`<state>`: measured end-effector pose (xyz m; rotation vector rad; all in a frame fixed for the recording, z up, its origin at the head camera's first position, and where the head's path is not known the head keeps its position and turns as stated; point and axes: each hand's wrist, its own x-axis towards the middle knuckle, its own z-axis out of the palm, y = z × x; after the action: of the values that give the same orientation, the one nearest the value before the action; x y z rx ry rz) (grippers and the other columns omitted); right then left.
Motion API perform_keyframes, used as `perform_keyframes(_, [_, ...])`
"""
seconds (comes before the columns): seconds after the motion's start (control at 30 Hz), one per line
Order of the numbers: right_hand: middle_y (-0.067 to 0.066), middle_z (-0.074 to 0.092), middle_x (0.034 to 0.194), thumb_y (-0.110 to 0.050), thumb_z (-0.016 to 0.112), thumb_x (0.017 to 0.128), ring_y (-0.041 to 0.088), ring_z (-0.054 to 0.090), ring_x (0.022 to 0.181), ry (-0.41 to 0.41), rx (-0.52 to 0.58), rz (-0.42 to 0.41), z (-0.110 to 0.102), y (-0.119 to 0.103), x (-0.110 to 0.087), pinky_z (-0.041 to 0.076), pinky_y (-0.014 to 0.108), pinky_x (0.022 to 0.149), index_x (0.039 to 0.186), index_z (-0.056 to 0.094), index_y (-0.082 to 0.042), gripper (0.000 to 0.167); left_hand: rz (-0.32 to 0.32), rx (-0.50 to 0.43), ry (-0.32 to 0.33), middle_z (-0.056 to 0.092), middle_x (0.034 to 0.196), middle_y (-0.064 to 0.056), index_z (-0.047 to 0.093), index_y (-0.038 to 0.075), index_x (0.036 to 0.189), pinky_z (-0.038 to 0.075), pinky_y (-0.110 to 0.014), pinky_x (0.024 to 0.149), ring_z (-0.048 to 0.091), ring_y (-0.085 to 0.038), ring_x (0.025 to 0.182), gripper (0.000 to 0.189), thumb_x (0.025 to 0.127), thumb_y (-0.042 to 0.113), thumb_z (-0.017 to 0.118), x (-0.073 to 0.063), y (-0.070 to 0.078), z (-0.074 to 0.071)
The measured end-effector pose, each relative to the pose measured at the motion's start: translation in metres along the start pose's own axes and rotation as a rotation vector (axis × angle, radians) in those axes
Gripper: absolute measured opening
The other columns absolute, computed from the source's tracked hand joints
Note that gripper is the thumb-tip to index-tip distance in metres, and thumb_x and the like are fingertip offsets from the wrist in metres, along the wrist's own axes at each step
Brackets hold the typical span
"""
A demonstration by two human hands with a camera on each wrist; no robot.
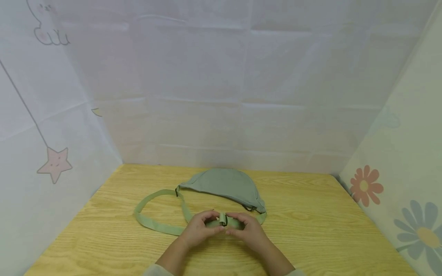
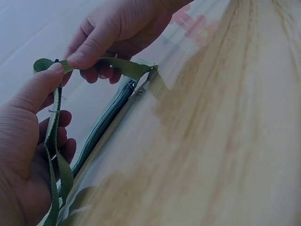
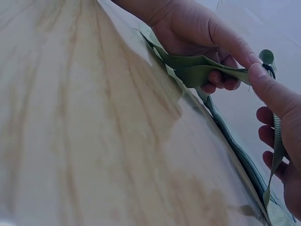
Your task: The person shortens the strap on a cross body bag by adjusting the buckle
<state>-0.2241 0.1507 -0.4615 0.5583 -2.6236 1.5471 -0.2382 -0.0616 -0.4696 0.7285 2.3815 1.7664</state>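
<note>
A grey-green waist bag (image 1: 224, 186) lies at the back of the wooden table, its curved side away from me. Its light green strap (image 1: 159, 226) loops out to the left and comes round to my hands in front. My left hand (image 1: 198, 229) pinches the strap between thumb and fingers on the left of a small dark buckle (image 1: 226, 220). On the other side my right hand (image 1: 249, 230) pinches it too, thumb tips close together. A short fold of strap stands up at the buckle. In the left wrist view the strap (image 2: 123, 67) runs from the right hand towards the bag.
The wooden table (image 1: 328, 230) reaches back to a white cloth wall (image 1: 221, 96). Cloth walls with printed flowers (image 1: 366, 186) on the right and a printed star (image 1: 55, 164) on the left flank it. A black slider (image 1: 177, 191) sits at the bag's left end.
</note>
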Motion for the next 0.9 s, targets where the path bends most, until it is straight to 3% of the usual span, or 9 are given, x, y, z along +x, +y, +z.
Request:
perform_keyframes(0.13, [0.004,0.067,0.125,-0.033,0.082,0.077,0.026,0.06,0.116,-0.008,-0.069,-0.011,-0.003,0.002,0.0,0.048,0.031,0.097,0.128,0.064,-0.013,0.058,-0.008,-0.01,0.026,0.069,0.103,-0.009,0.068,0.009,0.113,0.047,-0.02,0.077,0.058,-0.004,0.088,0.031,0.087,0.022,0.076,0.0,0.0,0.0])
perform_keyframes(0.33, [-0.003,0.067,0.111,-0.033,0.083,0.077,0.018,0.06,0.105,0.037,-0.171,0.017,-0.01,0.009,0.0,0.049,0.036,0.09,0.121,0.063,-0.018,0.051,-0.025,-0.032,0.057,0.068,0.103,-0.011,0.068,0.006,0.113,0.046,-0.02,0.075,0.056,-0.005,0.086,0.031,0.086,0.018,0.076,0.0,0.0,-0.001])
perform_keyframes(0.6, [-0.004,0.07,0.111,-0.03,0.083,0.074,0.022,0.06,0.108,0.058,-0.134,0.02,-0.016,0.01,-0.001,0.048,0.032,0.092,0.109,0.071,-0.018,0.039,-0.037,-0.008,0.076,0.068,0.103,-0.013,0.068,0.006,0.113,0.046,-0.02,0.074,0.057,-0.008,0.086,0.032,0.085,0.02,0.077,0.0,-0.001,-0.005])
perform_keyframes(0.77, [0.0,0.068,0.116,-0.028,0.083,0.073,0.02,0.059,0.109,0.062,-0.054,0.067,-0.016,0.01,-0.001,0.047,0.033,0.093,0.109,0.072,-0.015,0.04,-0.046,-0.02,0.096,0.069,0.108,-0.015,0.068,0.002,0.113,0.047,-0.019,0.074,0.059,-0.013,0.092,0.034,0.084,0.018,0.077,0.0,-0.002,-0.007])
perform_keyframes(0.9, [0.002,0.067,0.115,-0.026,0.083,0.076,0.016,0.057,0.103,0.055,0.02,0.117,-0.015,0.011,-0.001,0.047,0.026,0.087,0.107,0.073,-0.015,0.035,-0.059,-0.032,0.11,0.068,0.111,-0.015,0.068,0.002,0.113,0.047,-0.019,0.075,0.06,-0.016,0.095,0.033,0.084,0.015,0.077,-0.001,-0.001,-0.007])
